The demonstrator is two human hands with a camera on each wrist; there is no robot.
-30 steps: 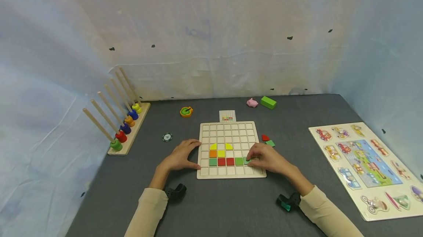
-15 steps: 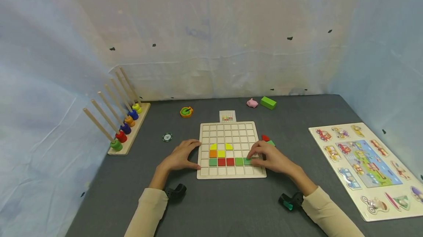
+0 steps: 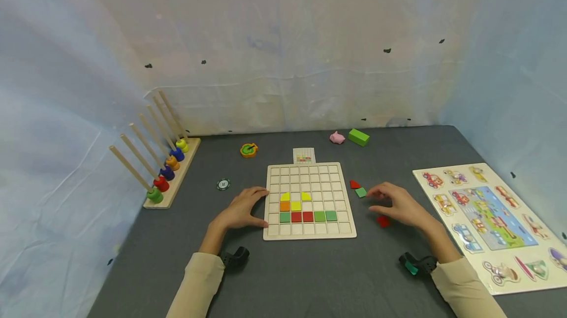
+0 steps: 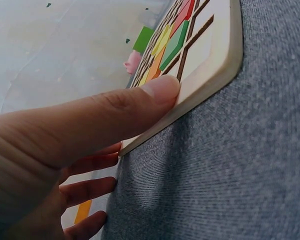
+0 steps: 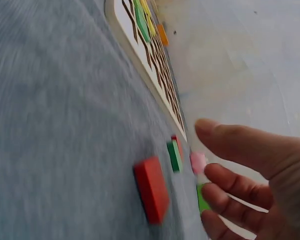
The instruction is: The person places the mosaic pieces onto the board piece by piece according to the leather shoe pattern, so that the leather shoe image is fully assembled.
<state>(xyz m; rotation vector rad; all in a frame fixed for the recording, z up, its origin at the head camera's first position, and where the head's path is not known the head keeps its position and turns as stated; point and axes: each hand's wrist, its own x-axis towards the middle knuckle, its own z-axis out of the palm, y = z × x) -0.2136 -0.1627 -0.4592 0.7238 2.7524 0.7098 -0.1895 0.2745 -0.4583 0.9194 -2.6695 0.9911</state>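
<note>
From the head view, your left hand (image 3: 241,211) rests against the left edge of the wooden grid board (image 3: 310,232), thumb along the rim, fingers curled gently at the frame's side. Your right hand (image 3: 398,205) floats just right of the board, fingers loosely spread, holding nothing. A red square tile (image 3: 383,221) lies on the grey surface (image 3: 310,278) right under your palm; a green tile (image 3: 361,192) sits just beyond your fingertips, with a red triangle piece (image 3: 355,184) touching distance past it. On the board between your hands, the bottom coloured row reads green, red, red, green, green.

Left wrist view: your thumb (image 4: 155,95) presses flat on the board's rim, the other fingers relaxed underneath, nothing pinched.

Right wrist view, a bit blurred: your fingers (image 5: 240,145) hang open and apart above the surface, the red square tile (image 5: 151,190) just below them, the green tile (image 5: 174,155) close behind.
</note>
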